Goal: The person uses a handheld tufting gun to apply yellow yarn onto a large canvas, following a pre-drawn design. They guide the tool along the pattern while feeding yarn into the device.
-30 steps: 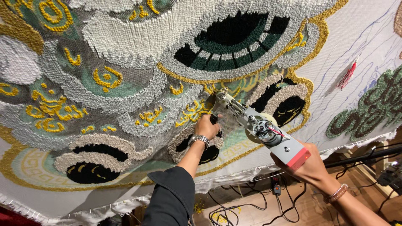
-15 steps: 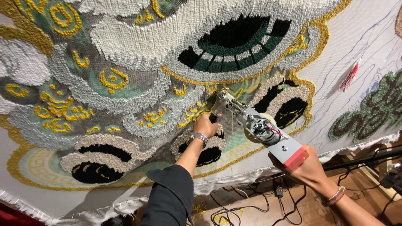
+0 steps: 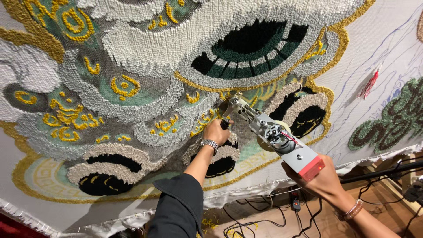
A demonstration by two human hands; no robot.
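Tufting gun (image 3: 269, 134) runs diagonally, nose at the rug (image 3: 132, 53) centre; left hand (image 3: 217, 131) clamped near the nose (closer), right hand (image 3: 324, 183) wrapped around rear.

Left hand (image 3: 217, 131) raised, fingers curled shut; right hand (image 3: 324, 183) closed, arm extended.

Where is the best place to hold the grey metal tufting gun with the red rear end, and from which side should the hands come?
The grey metal tufting gun points nose-first into the tufted cloth, so both ends are best held from below. The left hand wraps the front handle by the needle; the right hand cups the red rear end. A grip at each end probably steadies the long, tilted body.
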